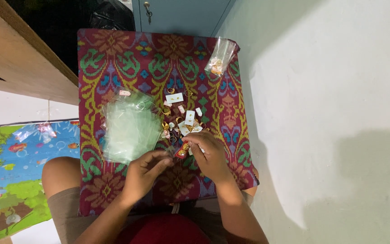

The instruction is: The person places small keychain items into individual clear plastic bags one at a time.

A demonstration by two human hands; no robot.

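One gold ring point(183, 150), two hands point(177, 165) pinching it, one stack of clear bags point(129, 129)

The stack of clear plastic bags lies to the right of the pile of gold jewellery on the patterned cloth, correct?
Not quite. In the head view the stack of clear plastic bags lies to the left of the pile of gold jewellery, not the right. Both do rest on the patterned cloth.

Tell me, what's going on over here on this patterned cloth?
A person sits with a red patterned cloth across the lap. The left hand and right hand meet over a small gold-coloured piece, pinching it between the fingertips. Just beyond lies a scatter of gold rings and small white tags. A stack of clear little plastic bags sits to the left, and one filled bag rests at the far corner.
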